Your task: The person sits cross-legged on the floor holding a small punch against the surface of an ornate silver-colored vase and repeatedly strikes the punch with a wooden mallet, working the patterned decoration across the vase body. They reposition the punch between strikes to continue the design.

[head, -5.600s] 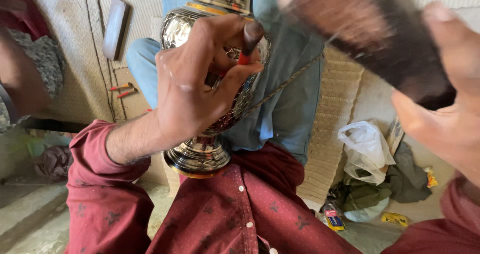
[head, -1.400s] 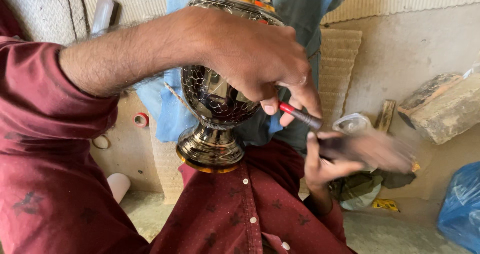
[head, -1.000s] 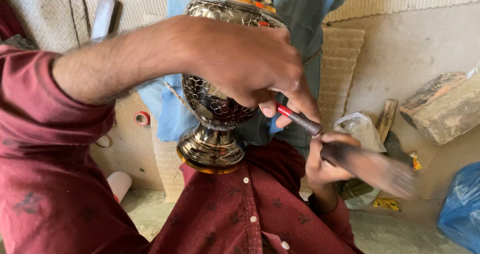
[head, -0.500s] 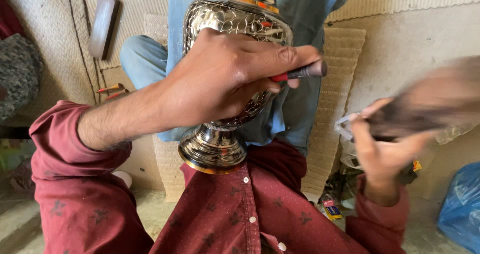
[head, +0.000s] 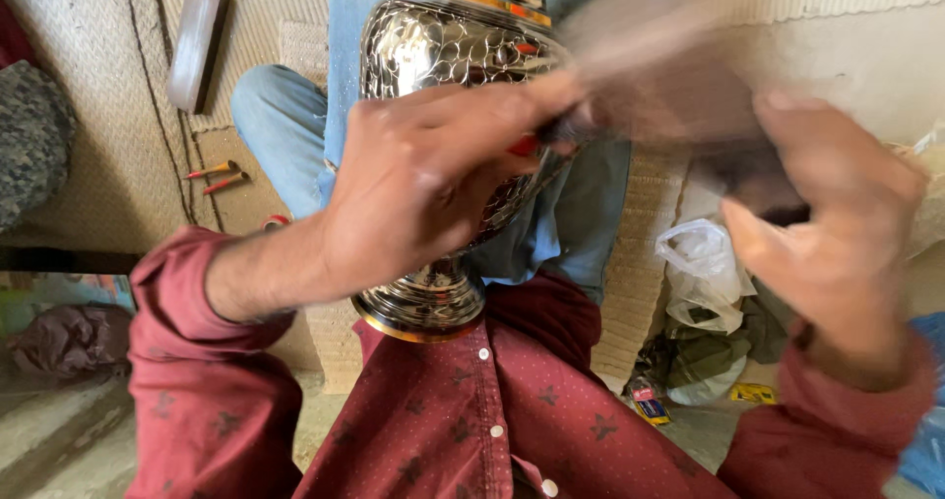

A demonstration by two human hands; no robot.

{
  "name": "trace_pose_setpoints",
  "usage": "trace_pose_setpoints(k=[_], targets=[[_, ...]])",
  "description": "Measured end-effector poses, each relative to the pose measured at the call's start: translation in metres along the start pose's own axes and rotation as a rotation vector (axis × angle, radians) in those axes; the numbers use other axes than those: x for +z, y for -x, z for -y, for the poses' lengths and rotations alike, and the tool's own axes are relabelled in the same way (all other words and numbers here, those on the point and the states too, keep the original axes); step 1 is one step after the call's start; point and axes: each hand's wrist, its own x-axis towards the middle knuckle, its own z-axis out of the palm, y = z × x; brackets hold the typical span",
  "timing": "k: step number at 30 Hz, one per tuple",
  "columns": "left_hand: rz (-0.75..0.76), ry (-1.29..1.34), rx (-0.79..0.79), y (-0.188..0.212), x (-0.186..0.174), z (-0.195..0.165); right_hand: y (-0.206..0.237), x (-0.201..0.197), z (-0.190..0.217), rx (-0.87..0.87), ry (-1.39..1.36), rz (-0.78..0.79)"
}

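A large shiny engraved metal vase (head: 443, 56) with a round foot rests tilted against my dark red shirt. My left hand (head: 423, 184) lies across the vase's belly and pinches a thin red-and-dark tool (head: 536, 140) against the metal. My right hand (head: 837, 233) is raised at the right and grips a dark brown block (head: 679, 105), blurred by motion, close to the tool's end. Part of the vase's side is hidden behind my left hand.
A person in blue jeans (head: 285, 115) sits behind the vase on a woven mat (head: 108, 145). A dark flat stone (head: 197, 41) and two small red tools (head: 219, 174) lie on the mat. A white plastic bag (head: 704, 273) and cloth scraps sit at the right.
My right hand has risen with the dark block and swung it toward the tool's end. My left hand stays on the vase, and the view has shifted slightly.
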Motion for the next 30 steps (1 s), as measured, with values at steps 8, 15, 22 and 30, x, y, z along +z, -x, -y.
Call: trace_pose_setpoints(k=[8, 15, 22, 30], targets=[[-0.297, 0.137, -0.114, 0.026, 0.020, -0.005, -0.054, -0.031, 0.042, -0.080, 0.488, 0.323], [-0.361, 0.367, -0.248, 0.027, 0.022, 0.005, -0.050, -0.036, 0.047, -0.173, 0.641, 0.335], [0.020, 0.335, -0.006, -0.013, -0.011, 0.013, 0.035, 0.014, -0.014, 0.051, 0.210, -0.150], [0.576, 0.213, 0.428, -0.071, -0.004, 0.026, 0.136, 0.129, -0.049, 0.345, -0.184, -0.567]])
